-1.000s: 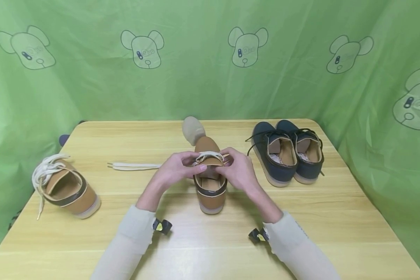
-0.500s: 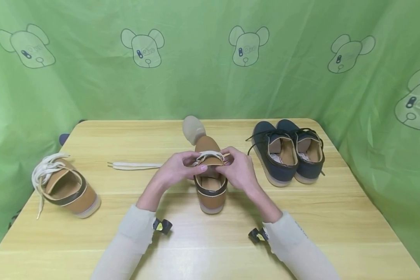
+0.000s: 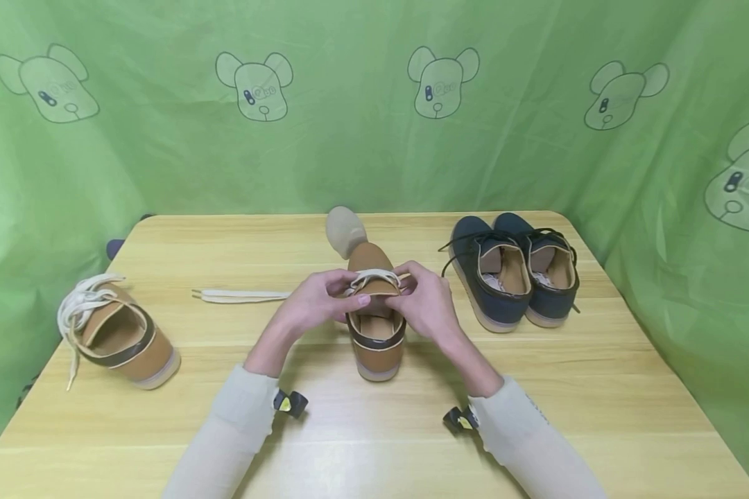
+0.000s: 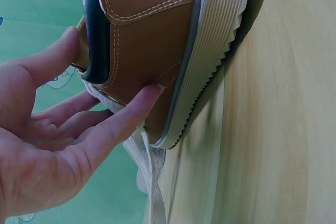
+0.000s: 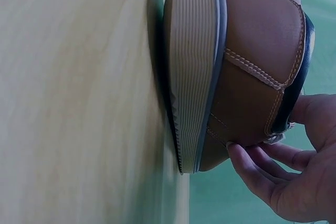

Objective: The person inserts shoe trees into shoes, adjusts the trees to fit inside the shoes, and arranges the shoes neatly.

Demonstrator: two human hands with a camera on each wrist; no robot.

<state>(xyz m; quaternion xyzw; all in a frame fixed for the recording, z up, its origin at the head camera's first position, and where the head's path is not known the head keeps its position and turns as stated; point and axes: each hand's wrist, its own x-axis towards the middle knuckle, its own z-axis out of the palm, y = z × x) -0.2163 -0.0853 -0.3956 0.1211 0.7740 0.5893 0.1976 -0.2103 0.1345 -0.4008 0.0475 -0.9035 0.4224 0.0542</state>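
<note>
A brown shoe [image 3: 377, 359] with a dark collar stands mid-table, toe pointing away, white lace [image 3: 376, 274] across its front. My left hand [image 3: 315, 303] pinches the left edge of its opening, thumb at the tongue and fingers along the outer side. On the opposite edge, my right hand [image 3: 429, 305] grips likewise, its thumb inside the opening. The left wrist view has lace strands [image 4: 152, 182] hanging past the left fingers [image 4: 139, 106]. Brown leather [image 5: 252, 30] and a ribbed sole [image 5: 194, 66] fill much of the right wrist view.
A second brown shoe [image 3: 152, 353] with loosely bundled white laces sits at the table's left. White lace [image 3: 215, 294] lies stretched left of my left hand. Beyond the toe is a grey flat rounded piece [image 3: 345, 230]. Two navy shoes [image 3: 496, 308] with dark laces stand at right.
</note>
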